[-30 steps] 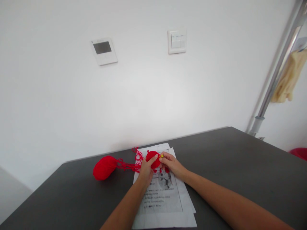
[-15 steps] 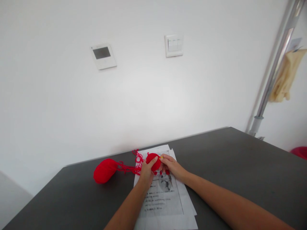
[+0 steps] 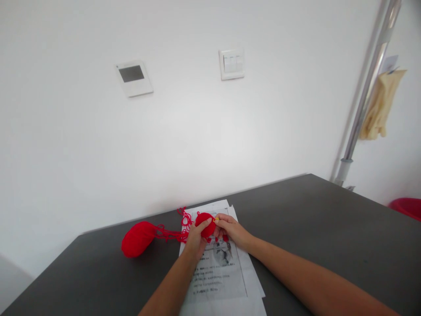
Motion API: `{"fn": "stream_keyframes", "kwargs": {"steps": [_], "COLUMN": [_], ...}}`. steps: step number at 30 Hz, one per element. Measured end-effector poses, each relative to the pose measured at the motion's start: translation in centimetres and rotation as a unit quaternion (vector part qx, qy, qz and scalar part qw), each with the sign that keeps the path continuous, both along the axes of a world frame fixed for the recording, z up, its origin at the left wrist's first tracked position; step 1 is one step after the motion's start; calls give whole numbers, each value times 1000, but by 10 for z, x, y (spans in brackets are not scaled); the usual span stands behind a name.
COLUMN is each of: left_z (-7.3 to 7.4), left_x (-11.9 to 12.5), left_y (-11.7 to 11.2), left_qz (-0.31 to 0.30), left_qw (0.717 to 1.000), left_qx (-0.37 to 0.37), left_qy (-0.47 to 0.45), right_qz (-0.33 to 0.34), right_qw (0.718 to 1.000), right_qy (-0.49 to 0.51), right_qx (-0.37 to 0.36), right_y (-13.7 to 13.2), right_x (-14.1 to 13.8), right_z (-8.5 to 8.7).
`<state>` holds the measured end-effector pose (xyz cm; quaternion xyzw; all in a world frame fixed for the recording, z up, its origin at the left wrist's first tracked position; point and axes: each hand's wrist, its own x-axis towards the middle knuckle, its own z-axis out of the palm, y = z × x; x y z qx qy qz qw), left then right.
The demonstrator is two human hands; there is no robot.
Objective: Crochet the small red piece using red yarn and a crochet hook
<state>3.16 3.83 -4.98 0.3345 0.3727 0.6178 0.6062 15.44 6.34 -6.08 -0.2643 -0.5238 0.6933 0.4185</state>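
Between the thumb and fingers of my left hand (image 3: 196, 239) is a round red yarn piece (image 3: 204, 224), which looks crocheted. At its right edge, my right hand (image 3: 228, 228) pinches a small yellow tool (image 3: 216, 219), perhaps a crochet hook; most of it is hidden by the fingers. Small red bits (image 3: 225, 238) show just below the right fingers. Loose red strands (image 3: 169, 233) run left from the piece to a red yarn ball (image 3: 138, 239) on the table. Both hands are over printed sheets of paper (image 3: 219, 281).
The dark grey table (image 3: 296, 228) meets a white wall carrying a panel with a screen (image 3: 134, 79) and a light switch (image 3: 232, 64). To the right are a metal pole (image 3: 365, 94), hanging cream gloves (image 3: 381, 105) and a red container (image 3: 406, 206).
The whole view has shifted slightly, so everything appears a little further left. Both hands keep their grip at the red piece, with barely any movement against the paper.
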Motion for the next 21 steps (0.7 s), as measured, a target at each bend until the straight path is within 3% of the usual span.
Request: {"fn": "stream_keyframes", "kwargs": {"steps": [9,15,21], "left_z": [-4,1,6], "left_x": [2,4,6], "left_y": [2,-2,-5], "left_qz": [32,-23,-18], "left_qw": [999,998,998], "left_qx": [-9,29,32], "left_qy": [21,41,59], "right_qz": [-5,-4,1], "right_qw": [1000,1000,1000], "right_qy": [8,16,21], "right_qx": [-13,-14,-11], "right_y": [2,1,-1], "right_x": [-1,-1,0], "right_z": [-4,-2,1]}}
